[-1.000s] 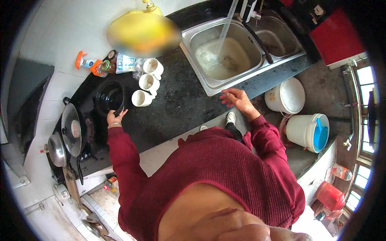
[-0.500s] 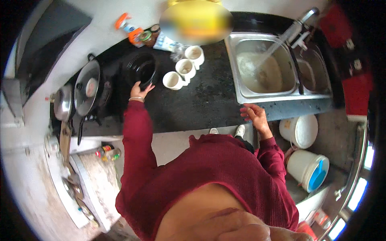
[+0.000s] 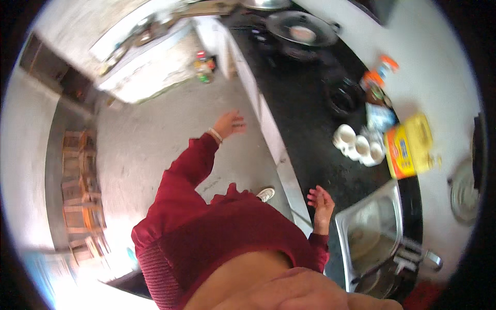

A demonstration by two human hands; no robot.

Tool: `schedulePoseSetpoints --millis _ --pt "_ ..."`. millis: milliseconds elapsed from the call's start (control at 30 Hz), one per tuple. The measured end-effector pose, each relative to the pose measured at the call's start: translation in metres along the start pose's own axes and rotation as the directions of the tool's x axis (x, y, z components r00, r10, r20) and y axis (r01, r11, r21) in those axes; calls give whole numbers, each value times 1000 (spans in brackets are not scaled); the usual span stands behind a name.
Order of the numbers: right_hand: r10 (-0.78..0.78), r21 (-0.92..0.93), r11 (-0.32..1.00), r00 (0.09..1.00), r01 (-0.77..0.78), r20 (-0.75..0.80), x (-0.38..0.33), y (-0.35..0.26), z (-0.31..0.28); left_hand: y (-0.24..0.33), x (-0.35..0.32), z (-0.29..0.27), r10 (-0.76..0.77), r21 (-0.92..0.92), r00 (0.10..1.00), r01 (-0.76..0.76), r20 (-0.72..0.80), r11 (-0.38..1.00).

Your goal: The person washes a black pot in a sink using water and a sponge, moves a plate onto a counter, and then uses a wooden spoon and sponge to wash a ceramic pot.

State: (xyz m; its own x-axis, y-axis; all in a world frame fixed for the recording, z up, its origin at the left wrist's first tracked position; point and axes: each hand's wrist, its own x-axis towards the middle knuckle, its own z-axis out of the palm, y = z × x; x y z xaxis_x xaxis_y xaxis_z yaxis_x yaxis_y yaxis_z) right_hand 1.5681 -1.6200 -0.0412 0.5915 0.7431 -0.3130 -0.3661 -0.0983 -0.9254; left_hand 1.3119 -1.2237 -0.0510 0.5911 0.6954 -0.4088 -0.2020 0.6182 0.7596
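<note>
My left hand [image 3: 230,125] hangs in the air over the floor, left of the counter. Its fingers are stretched out and nothing is in them. My right hand [image 3: 321,204] hovers by the counter's front edge, near the sink [image 3: 341,243], with loosely curled fingers apart and nothing visible in them. On the black counter [image 3: 305,150] three white mugs [image 3: 345,135] stand in a row. A dark round bowl or pot [image 3: 345,97] sits beyond them, away from both hands.
A yellow oil jug [image 3: 408,147] and an orange spray bottle [image 3: 381,72] stand along the wall. A lidded pan [image 3: 300,32] is at the counter's far end. Bottles [image 3: 204,70] stand on the floor; wooden stools [image 3: 80,181] line the left wall.
The view has swung left, showing more floor. My left hand has come off the dark bowl and moved away from the counter. My right hand stays near the counter edge.
</note>
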Motion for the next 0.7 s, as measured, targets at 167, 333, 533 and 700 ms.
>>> schedulePoseSetpoints --millis 167,333,533,700 --pt "84 -120 991 961 -54 262 28 12 59 -42 -148 -150 8 -259 949 -95 -315 961" --pt "148 -283 959 877 -14 457 63 17 153 -70 -236 -242 226 29 844 -243 -487 970" --pt "201 -482 874 863 55 464 127 37 289 -5 -247 -326 -17 -467 738 -409 -675 784" --pt "338 -661 746 807 84 484 171 81 404 50 -264 -411 62 -426 680 -525 -730 737"
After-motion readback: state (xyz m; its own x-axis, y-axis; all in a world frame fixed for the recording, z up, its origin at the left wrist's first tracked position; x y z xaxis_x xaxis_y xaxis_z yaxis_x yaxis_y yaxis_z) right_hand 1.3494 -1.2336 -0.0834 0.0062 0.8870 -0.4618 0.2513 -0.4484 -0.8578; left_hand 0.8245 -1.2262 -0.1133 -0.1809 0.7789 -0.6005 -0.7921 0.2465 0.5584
